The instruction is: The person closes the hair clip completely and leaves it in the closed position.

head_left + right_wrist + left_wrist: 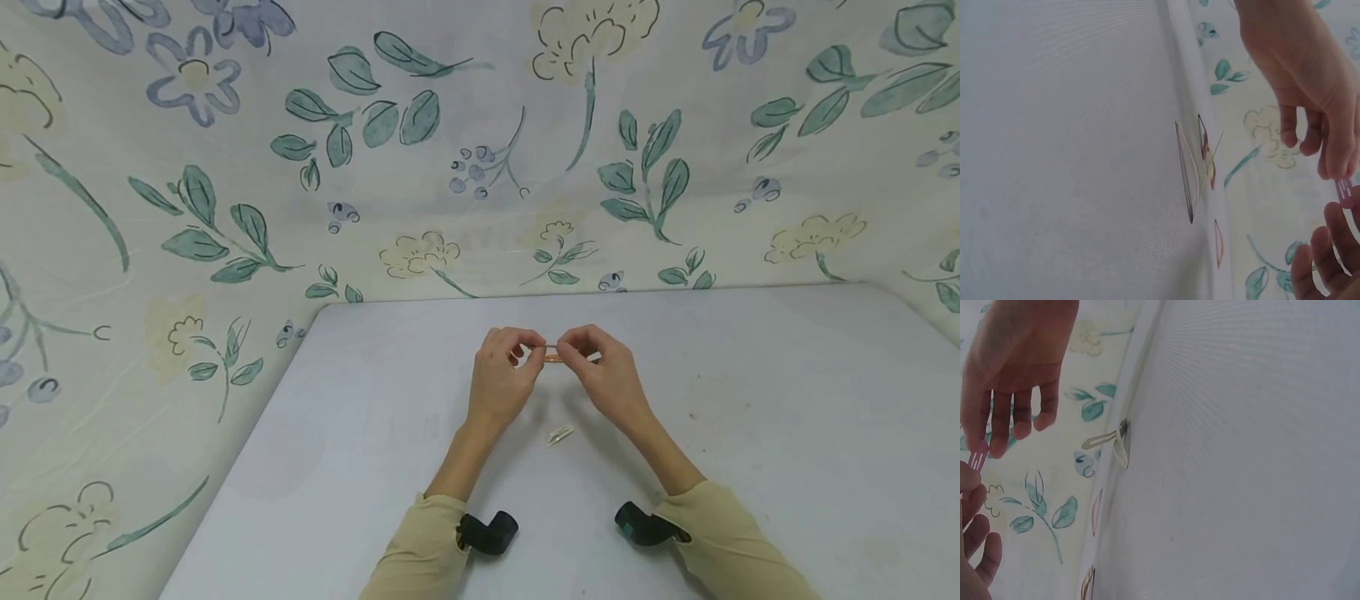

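A small pink snap hair clip (979,456) is held up between the two hands, above the table. My left hand (501,379) pinches one end between thumb and fingertips; it comes in from the bottom left of the left wrist view. The other end is pinched by my right hand (611,379), whose fingers show low in the right wrist view. In the head view the fingertips cover most of the clip, leaving a thin dark strip between them. Nearer to me on the table lies a pale cream snap clip (559,435), its parts spread apart in the left wrist view.
An orange-toned clip (553,359) shows on the table just behind the fingertips. Further clips (1219,244) lie along the far part of the white table (360,467). A floral cloth (480,167) hangs behind it. Black wrist cameras (489,533) project from both sleeves.
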The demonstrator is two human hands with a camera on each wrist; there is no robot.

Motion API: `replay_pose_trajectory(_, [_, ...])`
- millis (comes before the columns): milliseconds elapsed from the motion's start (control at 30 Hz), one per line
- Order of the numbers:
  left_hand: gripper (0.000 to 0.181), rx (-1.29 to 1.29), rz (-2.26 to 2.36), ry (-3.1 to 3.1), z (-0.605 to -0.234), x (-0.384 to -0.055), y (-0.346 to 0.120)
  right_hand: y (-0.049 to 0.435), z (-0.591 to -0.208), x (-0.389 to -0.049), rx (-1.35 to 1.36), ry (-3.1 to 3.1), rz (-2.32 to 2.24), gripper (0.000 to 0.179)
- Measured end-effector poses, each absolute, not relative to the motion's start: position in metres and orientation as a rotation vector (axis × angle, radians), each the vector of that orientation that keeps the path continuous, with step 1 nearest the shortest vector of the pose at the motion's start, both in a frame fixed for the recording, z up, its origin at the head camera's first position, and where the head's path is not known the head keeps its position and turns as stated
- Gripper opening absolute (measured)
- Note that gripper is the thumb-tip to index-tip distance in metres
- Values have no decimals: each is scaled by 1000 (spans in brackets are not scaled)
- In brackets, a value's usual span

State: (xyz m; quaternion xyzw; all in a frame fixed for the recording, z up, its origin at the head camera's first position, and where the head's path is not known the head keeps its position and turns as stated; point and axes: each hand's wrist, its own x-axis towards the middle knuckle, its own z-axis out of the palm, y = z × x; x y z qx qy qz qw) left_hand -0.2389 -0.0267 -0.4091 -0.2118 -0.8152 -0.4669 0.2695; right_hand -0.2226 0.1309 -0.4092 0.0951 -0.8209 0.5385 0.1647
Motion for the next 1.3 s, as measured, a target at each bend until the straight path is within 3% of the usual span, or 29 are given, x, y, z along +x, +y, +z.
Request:
replay_pose_trajectory(767, [12,-640,-1278,-2351,-404,-242,-38,138,-409,-225,365,-2334,1493,11])
replay_pose_trajectory(1300, [11,-682,-1120,-2427,-411,-250,-39,140,-414,-231,493,-2400,1222,23])
